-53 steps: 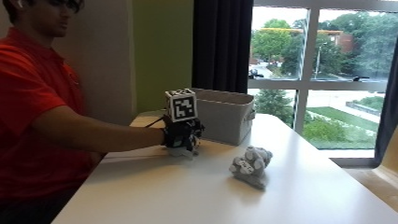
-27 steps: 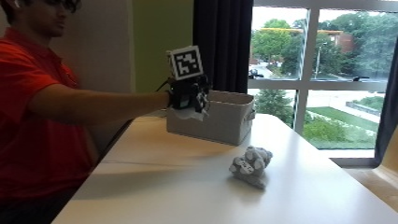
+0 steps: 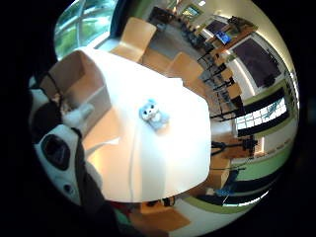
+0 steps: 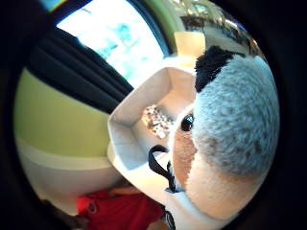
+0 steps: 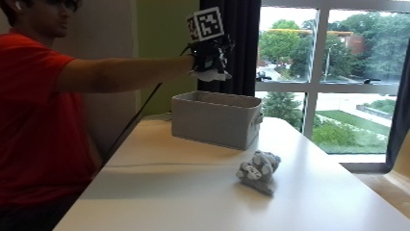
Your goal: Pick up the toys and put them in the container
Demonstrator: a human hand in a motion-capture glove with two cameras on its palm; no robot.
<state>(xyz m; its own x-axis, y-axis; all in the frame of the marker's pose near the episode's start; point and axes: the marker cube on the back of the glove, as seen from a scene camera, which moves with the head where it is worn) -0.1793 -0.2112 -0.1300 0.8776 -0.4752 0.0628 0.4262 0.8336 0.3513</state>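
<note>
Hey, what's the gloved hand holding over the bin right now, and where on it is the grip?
The gloved right hand holds a grey-and-white plush toy above the container. The exact place of the grip is hidden; the toy's head sits against the palm.

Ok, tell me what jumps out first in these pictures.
The gloved right hand is raised high above the grey fabric container, gripping a plush toy with a grey head. A second plush toy lies on the white table in front of the container, untouched.

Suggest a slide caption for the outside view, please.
Gloved right hand holds a plush toy above the grey container; a grey plush waits on the table.
</note>
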